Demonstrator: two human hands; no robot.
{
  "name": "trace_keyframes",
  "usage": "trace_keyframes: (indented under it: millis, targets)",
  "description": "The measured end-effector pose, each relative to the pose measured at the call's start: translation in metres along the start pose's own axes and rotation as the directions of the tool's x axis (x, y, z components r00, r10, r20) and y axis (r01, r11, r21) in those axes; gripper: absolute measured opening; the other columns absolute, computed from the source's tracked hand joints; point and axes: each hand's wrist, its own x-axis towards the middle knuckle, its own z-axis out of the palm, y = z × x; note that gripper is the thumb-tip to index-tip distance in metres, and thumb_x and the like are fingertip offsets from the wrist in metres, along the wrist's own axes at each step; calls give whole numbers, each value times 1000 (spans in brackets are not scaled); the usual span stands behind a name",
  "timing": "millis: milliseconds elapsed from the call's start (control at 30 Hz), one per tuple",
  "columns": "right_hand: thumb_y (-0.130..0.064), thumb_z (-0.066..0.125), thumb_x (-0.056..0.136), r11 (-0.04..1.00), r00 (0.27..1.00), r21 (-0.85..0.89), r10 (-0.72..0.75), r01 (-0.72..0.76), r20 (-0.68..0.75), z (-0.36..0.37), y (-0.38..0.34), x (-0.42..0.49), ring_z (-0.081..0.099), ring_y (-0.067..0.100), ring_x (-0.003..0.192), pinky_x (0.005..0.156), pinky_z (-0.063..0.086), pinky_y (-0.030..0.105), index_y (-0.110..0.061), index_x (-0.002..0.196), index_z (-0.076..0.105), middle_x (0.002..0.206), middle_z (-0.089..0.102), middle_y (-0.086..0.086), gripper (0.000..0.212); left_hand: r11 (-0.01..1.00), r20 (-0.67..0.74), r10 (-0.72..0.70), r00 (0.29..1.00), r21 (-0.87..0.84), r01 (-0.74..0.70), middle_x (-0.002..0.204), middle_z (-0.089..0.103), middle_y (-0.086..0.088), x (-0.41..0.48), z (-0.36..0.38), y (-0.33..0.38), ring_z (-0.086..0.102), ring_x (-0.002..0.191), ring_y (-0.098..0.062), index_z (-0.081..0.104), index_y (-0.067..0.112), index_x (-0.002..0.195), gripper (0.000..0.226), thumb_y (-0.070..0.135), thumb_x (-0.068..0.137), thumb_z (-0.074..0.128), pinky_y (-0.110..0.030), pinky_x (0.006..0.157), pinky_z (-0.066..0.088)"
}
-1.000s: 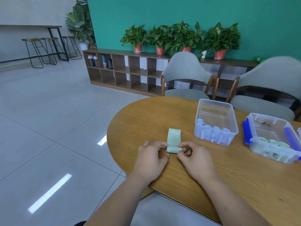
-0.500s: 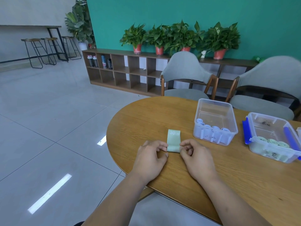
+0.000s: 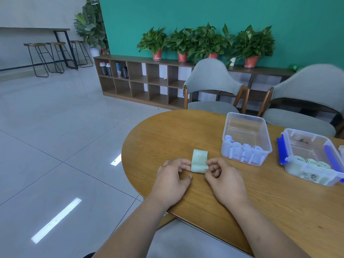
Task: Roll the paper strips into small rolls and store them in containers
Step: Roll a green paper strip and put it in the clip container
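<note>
Head view, centre of frame, just below the middle: green paper strip lies on the wooden table, its near end wound into a roll. Left hand pinches the roll's left end with curled fingers, and right hand pinches the right end the same way, so both hands are closed on the strip. Change over the last second: the roll has crept a little up the frame along the strip, and the flat tail beyond it is shorter than it was. The hands have moved with it, their grip unchanged in kind. The printed "30" at the far end is still exposed and flat on the table. Reading: winding is under way and perhaps past halfway for this strip, with a short tail left to take up. To the right of centre stands a clear tub with pale rolls lined along its near wall. At the right edge stands a tub with blue clips that holds green rolls. By colour, the right-edge tub looks the likely home for this roll. Risk noted: the roll could spring loose if either pinch relaxes before the tail is wound in.
</note>
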Motion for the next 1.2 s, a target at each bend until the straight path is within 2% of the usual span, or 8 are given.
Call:
trace_keyframes:
  millis: [200,400,533,733,900,1000,1100,1200]
  targets:
    - [-23,75,89,1000,1000,-31,-5,5,1,3,2,2,62,4,76,77,54,31,-31,100,74,80,68,-16,14,996,42,38,998,83,-42,116,65,30,0,0,2,46,112,1,65,41,130,40,34,91,73,-31,106,40]
    - [-21,79,84,996,999,-71,-48,48,-1,4,5,1,61,2,82,81,54,28,-29,109,77,86,67,-17,26,992,71,43,997,119,-51,124,64,30,1,-1,1,44,117,-1,60,41,141,51,37,92,71,-35,110,38]
    - [-19,80,85,999,999,-27,-39,39,-3,2,3,0,63,2,81,80,54,26,-32,108,74,83,67,-17,28,998,49,14,999,55,-17,113,65,34,1,0,1,46,112,4,59,48,131,46,33,90,73,-29,107,39]
    - [-19,79,84,1000,1000,10,-12,11,3,1,2,0,63,5,77,76,53,27,-35,96,69,79,68,-16,22,999,28,20,999,42,-21,107,66,31,1,1,-1,45,110,4,66,42,124,37,32,89,75,-31,105,42]
    - [-25,76,89,1000,1000,-16,-19,18,-6,3,3,2,63,3,79,78,54,29,-33,101,74,81,68,-17,15,990,43,66,997,120,-71,128,62,25,1,1,1,41,123,-3,64,37,136,47,39,90,72,-32,112,37]
    - [-26,78,88,999,1000,-28,-29,29,-3,5,5,2,63,2,81,80,54,26,-32,109,76,85,68,-17,22,988,69,73,995,132,-81,133,61,26,1,1,0,39,127,-2,60,36,143,53,41,91,70,-33,114,35]
    - [-23,81,87,998,999,-33,-44,44,-2,4,6,1,62,1,81,80,53,25,-31,112,76,85,67,-18,27,993,72,59,996,101,-66,126,62,31,1,0,0,39,126,0,58,40,144,55,38,91,71,-31,114,35]
    - [-22,81,86,999,999,7,-37,37,-4,2,4,1,63,3,78,77,54,26,-34,107,72,82,67,-17,25,999,37,33,999,34,-34,114,64,33,0,0,0,44,120,0,61,43,137,51,31,89,74,-28,110,39]
